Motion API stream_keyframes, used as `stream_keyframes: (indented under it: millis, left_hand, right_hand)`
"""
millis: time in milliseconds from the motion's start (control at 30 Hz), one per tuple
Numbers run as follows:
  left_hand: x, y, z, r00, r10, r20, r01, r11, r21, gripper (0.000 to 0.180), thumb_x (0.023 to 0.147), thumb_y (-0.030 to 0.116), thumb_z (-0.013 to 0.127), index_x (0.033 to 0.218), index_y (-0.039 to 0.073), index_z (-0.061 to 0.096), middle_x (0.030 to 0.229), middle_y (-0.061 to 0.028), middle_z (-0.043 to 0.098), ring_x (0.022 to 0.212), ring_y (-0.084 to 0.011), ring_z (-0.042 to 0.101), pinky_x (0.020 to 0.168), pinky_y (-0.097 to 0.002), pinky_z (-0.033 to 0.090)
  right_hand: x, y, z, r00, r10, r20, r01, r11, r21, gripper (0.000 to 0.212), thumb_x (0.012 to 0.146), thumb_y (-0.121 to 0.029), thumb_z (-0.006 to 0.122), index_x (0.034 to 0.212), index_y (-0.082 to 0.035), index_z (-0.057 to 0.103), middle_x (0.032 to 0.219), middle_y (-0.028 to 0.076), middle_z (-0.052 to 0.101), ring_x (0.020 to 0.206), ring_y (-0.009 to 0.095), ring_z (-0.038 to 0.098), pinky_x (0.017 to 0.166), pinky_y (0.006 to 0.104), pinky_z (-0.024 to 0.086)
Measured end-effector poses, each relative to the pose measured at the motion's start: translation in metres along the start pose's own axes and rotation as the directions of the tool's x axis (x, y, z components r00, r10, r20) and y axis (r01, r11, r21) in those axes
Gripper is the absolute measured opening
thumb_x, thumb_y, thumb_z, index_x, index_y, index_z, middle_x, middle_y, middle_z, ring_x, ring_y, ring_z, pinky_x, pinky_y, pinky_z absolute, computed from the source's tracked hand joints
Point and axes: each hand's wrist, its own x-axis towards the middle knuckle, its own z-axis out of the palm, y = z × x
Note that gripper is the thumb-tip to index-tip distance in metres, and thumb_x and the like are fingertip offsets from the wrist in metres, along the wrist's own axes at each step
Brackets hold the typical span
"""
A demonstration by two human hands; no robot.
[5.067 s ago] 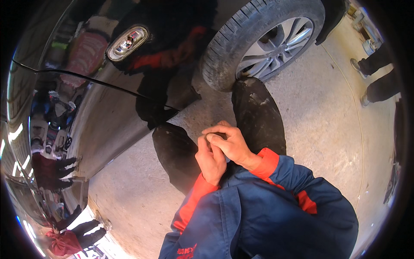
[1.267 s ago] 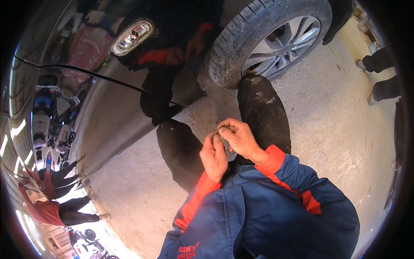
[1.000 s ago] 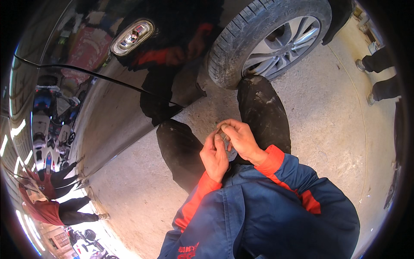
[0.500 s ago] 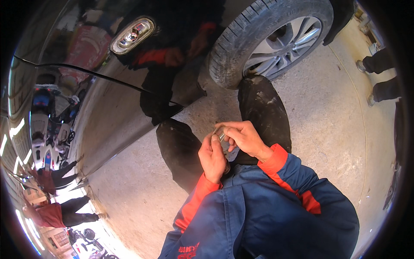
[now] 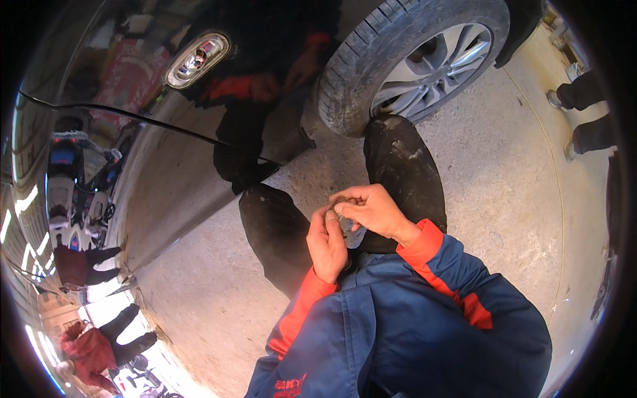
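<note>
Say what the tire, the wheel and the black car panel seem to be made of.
Tire: apparently rubber, matte and dusty, by its grooved tread. Wheel: probably metal, by the silvery glint on its spokes, though coated plastic might look alike. Panel: glossy black paint, shown by clear reflections; likely sheet metal.

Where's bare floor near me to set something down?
Bare floor lies right of your right leg, toward the bystander's shoes, and left of your left leg, along the car's lower edge. It's crowded between your legs, where left hand and right hand meet, and between right leg and tire.
</note>
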Motion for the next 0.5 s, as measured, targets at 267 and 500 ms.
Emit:
stream_keyframes:
  millis: [267,500]
  left_hand:
    - [-0.001,-0.009,0.000,0.998,-0.053,0.028,0.053,0.998,0.030,0.031,0.112,0.019,0.050,0.119,-0.007,0.065,0.100,-0.0035,0.069,0.086,-0.0055,0.057,0.076,-0.0229,0.050]
    - [-0.003,-0.005,-0.001,0.998,0.054,0.026,-0.059,0.975,0.216,0.030,0.110,0.021,0.053,0.113,-0.006,0.067,0.088,-0.0088,0.070,0.079,-0.0104,0.061,0.070,-0.0299,0.053]
  right_hand:
    - [-0.003,0.002,0.005,1.000,0.005,-0.004,-0.005,0.998,0.070,0.030,0.102,-0.016,0.065,0.124,0.004,0.071,0.097,0.004,0.071,0.082,0.009,0.067,0.058,0.0251,0.060]
    - [-0.003,0.008,0.007,0.999,-0.034,-0.041,0.037,0.997,0.071,0.026,0.104,-0.016,0.061,0.118,0.004,0.072,0.093,0.005,0.071,0.077,0.010,0.066,0.056,0.0248,0.056]
